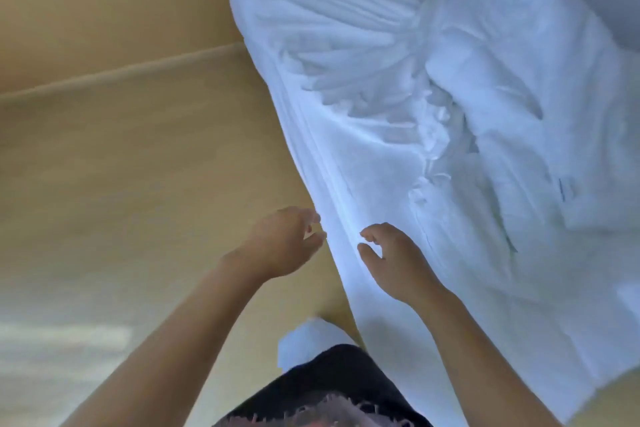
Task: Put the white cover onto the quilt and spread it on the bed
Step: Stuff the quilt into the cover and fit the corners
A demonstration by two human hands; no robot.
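1. Two bare hands reach out side by side, close together but not touching each other, both at the near long edge of the bedding.
2. One left hand (pixel 280 243) has its fingers loosely curled, and its thumb and forefinger are parted. Their tips sit right at the edge of the fabric. The blur makes it impossible to tell whether they pinch it.
3. One right hand (pixel 394 260) lies over the fabric just inside that edge. Its fingers are loosely curled, with the thumb and forefinger apart, and nothing shows in its grasp.
4. One thin, smooth white fabric cover (pixel 363 166) is spread along the side of the bed, with long creases running along its length. Its edge drops toward the floor beside the left hand.
5. One thick, crumpled white padded quilt (pixel 491 107) lies in a heap on top of the cover, to the right of the hands and farther away. It is not inside the cover.
6. One small blue mark (pixel 561 189) shows on the quilt's right part, too small to read.
7. One loose white fabric corner (pixel 311 336) hangs near the person's body.
8. One smooth tan floor (pixel 121 166) fills the left side, crossed by one raised tan strip (pixel 121 73).
9. One dark garment with a frayed pinkish patch (pixel 329 392) shows at the bottom edge, between the forearms.
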